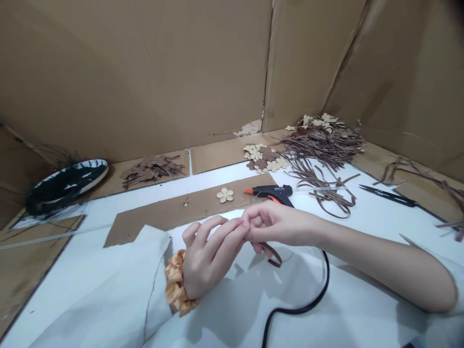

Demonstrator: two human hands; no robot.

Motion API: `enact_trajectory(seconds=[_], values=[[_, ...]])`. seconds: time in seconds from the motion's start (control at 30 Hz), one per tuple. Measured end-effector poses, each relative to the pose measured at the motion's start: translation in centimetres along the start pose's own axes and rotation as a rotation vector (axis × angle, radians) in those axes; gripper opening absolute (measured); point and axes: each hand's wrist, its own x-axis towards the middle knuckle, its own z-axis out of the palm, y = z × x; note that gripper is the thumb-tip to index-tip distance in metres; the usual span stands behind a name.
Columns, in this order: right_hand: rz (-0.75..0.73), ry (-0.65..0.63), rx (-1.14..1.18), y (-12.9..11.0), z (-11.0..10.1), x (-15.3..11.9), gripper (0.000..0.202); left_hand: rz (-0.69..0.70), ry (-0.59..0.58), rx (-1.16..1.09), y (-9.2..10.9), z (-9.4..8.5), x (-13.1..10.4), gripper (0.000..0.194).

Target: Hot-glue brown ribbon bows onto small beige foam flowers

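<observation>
My left hand, with an orange scrunchie at its wrist, meets my right hand fingertip to fingertip. The fingers of both are pinched together, and what lies between the tips is too small to make out. A brown strip hangs below my right hand, its upper end hidden by the fingers. Just behind the hands, a black and orange glue gun lies with its tip to the left. A cream flower rests on a long cardboard piece.
Brown strips and flower shapes are heaped at the back right. Black tweezers lie at right. Brown pieces and a plate sit at back left. A black cable curves in front. Cardboard walls rise behind.
</observation>
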Motion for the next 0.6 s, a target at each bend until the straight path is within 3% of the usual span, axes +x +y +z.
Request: enact_trajectory(seconds=[0.13,0.2,0.37,0.6], values=[[-0.014,0.014,0.069,0.6,0.3,0.1,0.023,0.038,-0.016,0.013,-0.2,-0.1,0.0,0.016],[0.0,0.025,0.103,0.9,0.2,0.2,0.032,-0.01,-0.022,-0.024,-0.4,0.0,0.1,0.013],[0.006,0.136,0.054,1.1,-0.3,0.5,0.029,-0.408,-0.081,-0.191,-0.7,0.4,0.6,0.009],[-0.089,0.295,0.043,1.3,-0.1,0.4,0.026,-0.87,-0.286,-0.671,-0.5,0.8,0.9,0.015]])
